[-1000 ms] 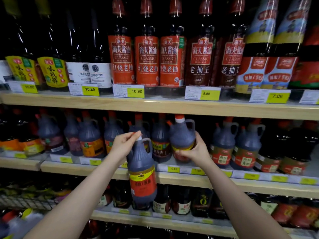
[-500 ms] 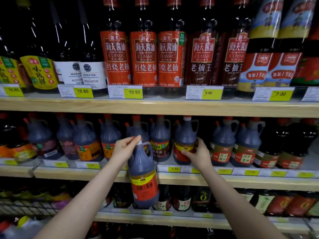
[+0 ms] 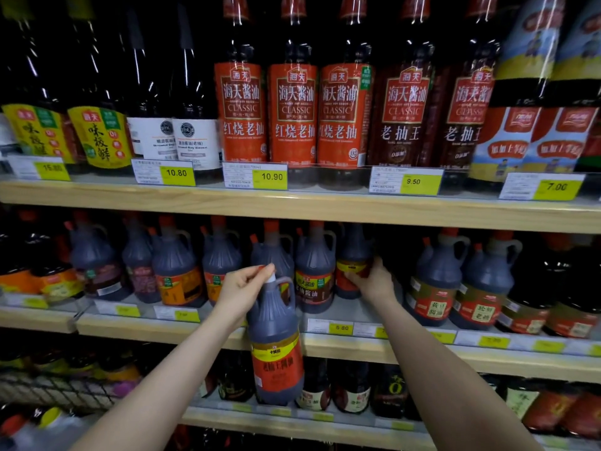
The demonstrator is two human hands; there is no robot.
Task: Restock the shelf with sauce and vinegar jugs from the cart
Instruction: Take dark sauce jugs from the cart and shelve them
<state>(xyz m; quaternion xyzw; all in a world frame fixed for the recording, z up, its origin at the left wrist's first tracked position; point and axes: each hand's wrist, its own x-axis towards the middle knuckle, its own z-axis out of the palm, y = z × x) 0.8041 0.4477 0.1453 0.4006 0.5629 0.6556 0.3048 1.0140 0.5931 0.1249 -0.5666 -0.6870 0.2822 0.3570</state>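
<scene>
My left hand [image 3: 242, 289] grips the cap of a dark sauce jug [image 3: 276, 346] with a red and yellow label, which hangs upright in front of the middle shelf [image 3: 325, 348]. My right hand [image 3: 374, 283] reaches into that shelf and holds the lower body of a second dark jug [image 3: 354, 258], which stands deep in the row to the right of an identical-looking jug [image 3: 314, 268]. The second jug's top is hidden under the upper shelf board.
The middle shelf holds a row of similar handled jugs [image 3: 175, 268] left and right [image 3: 435, 281] of my hands. Tall soy sauce bottles [image 3: 292, 109] fill the upper shelf [image 3: 292, 206]. Small bottles stand on the lower shelf [image 3: 292, 421]. A wire cart [image 3: 48, 392] shows at lower left.
My right hand has pushed its jug farther back and to the right on the middle shelf. The left hand still holds the hanging jug in about the same place.
</scene>
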